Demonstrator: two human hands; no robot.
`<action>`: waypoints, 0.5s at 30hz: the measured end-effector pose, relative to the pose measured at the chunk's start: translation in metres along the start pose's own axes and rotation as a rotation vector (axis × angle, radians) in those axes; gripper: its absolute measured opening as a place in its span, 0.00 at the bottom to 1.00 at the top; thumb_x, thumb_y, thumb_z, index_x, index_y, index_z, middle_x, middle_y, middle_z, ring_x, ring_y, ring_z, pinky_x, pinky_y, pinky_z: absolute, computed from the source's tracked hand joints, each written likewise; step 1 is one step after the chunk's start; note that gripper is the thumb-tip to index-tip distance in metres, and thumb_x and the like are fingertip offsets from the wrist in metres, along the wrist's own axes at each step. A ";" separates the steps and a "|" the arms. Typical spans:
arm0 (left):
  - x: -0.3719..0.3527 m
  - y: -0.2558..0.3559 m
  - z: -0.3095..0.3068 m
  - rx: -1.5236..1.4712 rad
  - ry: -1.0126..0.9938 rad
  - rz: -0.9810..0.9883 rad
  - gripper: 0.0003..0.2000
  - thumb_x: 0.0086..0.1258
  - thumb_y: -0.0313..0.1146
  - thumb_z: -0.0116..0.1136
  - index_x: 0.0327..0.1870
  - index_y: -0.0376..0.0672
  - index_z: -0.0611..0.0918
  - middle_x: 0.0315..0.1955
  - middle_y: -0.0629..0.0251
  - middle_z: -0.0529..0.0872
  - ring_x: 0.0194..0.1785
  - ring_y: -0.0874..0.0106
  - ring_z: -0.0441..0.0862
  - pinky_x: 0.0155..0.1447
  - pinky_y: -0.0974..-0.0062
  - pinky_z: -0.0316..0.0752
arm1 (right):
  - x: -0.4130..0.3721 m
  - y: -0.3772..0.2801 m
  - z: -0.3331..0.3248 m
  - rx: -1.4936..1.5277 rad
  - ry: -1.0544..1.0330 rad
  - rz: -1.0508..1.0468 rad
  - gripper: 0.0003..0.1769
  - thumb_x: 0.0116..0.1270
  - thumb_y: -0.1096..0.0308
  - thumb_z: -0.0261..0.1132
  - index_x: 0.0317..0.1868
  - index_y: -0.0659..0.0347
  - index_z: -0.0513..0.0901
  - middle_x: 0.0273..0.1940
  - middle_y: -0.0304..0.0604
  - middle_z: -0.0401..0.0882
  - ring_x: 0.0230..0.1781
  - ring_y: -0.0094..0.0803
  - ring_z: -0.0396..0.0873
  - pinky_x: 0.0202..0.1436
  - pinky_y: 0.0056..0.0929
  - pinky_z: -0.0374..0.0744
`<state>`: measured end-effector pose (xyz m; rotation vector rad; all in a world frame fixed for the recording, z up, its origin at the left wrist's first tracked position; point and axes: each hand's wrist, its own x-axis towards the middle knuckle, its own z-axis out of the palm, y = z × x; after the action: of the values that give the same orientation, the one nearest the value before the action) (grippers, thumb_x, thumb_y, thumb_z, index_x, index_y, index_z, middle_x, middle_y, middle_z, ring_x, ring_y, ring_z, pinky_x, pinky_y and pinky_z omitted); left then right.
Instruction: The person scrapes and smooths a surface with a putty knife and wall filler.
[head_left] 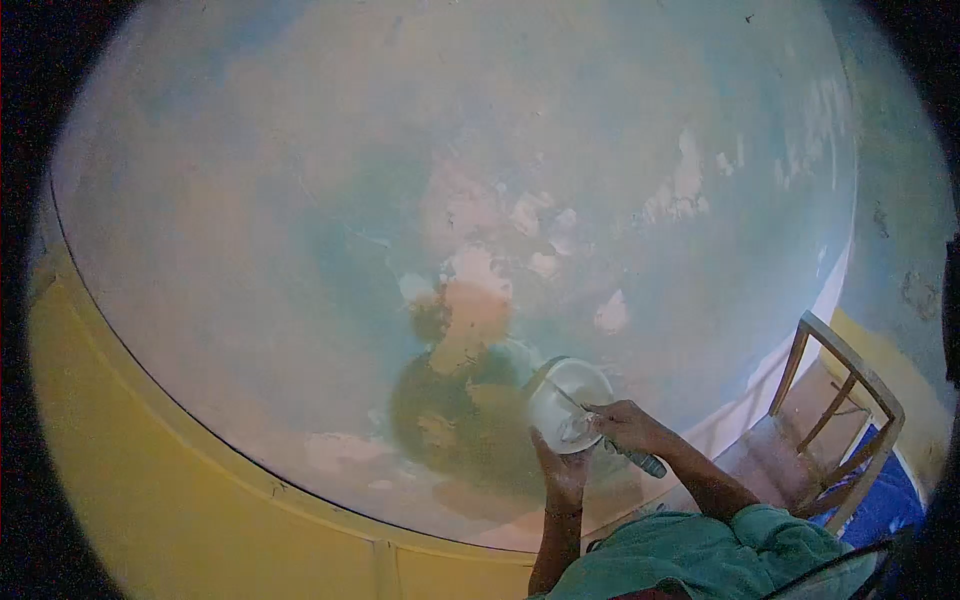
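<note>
My left hand [563,468] grips a white bowl [582,375] from below and along its near rim. A whitish lump of material [575,428] lies inside, near the right side. My right hand [632,427] is closed around a putty knife [648,463]; its dark ribbed handle sticks out below the fist, and a thin blade appears to reach over the bowl. How far the blade goes into the material is hard to make out. Behind both hands rises a pale wall [250,230] with irregular white patches [612,312].
Yellow paint covers the lower wall band [200,490], below a dark line. A wooden chair [850,360] stands at the right, close to my right arm, with something blue [885,495] behind its frame. Shadows of my head and arms fall on the wall.
</note>
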<state>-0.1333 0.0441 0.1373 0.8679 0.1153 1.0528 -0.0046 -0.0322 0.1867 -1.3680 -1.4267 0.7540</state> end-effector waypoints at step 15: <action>0.001 0.018 0.031 0.012 0.269 -0.034 0.32 0.62 0.59 0.41 0.61 0.46 0.57 0.56 0.60 0.65 0.56 0.63 0.65 0.57 0.60 0.64 | 0.006 0.007 -0.009 0.494 -0.037 0.198 0.17 0.64 0.58 0.52 0.30 0.65 0.77 0.21 0.37 0.74 0.19 0.23 0.72 0.22 0.23 0.73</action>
<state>-0.1309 0.0308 0.1709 0.7293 0.3613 1.1344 0.0072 -0.0265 0.1851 -1.1160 -1.0446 1.1767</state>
